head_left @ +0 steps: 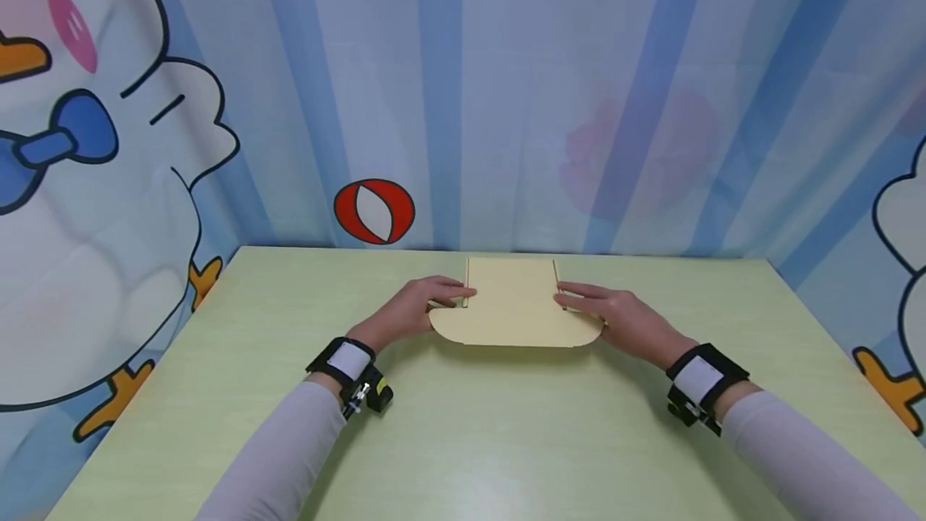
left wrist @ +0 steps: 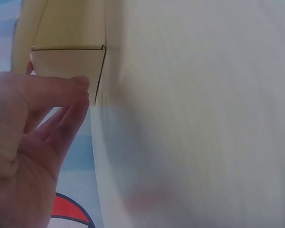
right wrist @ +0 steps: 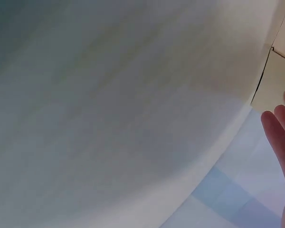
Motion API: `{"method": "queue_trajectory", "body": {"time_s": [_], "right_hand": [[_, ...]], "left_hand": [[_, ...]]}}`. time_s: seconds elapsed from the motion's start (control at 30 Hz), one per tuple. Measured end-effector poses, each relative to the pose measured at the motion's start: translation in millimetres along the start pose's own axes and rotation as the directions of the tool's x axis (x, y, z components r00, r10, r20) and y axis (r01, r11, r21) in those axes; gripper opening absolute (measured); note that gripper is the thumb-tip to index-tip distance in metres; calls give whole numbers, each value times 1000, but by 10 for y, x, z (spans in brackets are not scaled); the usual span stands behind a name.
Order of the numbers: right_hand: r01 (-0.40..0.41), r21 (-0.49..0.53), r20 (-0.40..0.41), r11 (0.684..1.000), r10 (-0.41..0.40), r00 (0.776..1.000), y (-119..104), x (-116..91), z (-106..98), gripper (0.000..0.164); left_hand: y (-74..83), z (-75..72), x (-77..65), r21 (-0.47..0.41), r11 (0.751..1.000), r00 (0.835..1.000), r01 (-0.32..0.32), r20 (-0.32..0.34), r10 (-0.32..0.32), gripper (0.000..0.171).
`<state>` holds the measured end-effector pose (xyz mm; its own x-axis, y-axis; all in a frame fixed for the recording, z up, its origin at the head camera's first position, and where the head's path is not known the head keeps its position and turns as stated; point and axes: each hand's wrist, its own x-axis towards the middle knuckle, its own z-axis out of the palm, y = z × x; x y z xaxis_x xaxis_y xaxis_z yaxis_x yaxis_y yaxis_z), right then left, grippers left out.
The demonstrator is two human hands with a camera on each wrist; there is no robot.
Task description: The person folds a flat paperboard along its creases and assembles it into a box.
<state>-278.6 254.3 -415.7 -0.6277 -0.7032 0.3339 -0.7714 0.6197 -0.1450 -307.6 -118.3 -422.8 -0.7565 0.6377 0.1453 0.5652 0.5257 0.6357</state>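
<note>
A pale tan cardboard box (head_left: pixel 510 304) lies at the back middle of the table, its wide rounded-corner flap towards me. Thin slits run along both its sides. On the left, my left hand (head_left: pixel 428 300) pinches a small side flap (left wrist: pixel 57 64) between thumb and fingertips. My right hand (head_left: pixel 625 318) is at the opposite side, thumb and fingers on the matching flap (right wrist: pixel 270 85); the right wrist view cuts off part of this grip. The box's underside is hidden in the head view.
A pale green table (head_left: pixel 499 441) reaches back to a blue striped curtain (head_left: pixel 506 103) printed with cartoon ducks and a red-and-white ball (head_left: pixel 347 211). Each wrist wears a black strap (head_left: pixel 712 380) with a small camera.
</note>
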Motion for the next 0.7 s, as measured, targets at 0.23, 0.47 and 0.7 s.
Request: {"method": "queue_trajectory", "body": {"time_s": [0.23,0.47,0.7], "right_hand": [[-175,7,-27,985,175,984,50,-2,-82,67],[-462,458,183,760,428,885,141,109,-45,47],[-543,675,361,500,418,834,77,201,83,67]], "left_hand": [[-60,-116,-71,-129,987,995,97,-12,-100,71],[-121,-121,-3,-281,935,968,214,-66,-242,50],[-51,0,67,-388,888,968,247,65,-241,66]]}}
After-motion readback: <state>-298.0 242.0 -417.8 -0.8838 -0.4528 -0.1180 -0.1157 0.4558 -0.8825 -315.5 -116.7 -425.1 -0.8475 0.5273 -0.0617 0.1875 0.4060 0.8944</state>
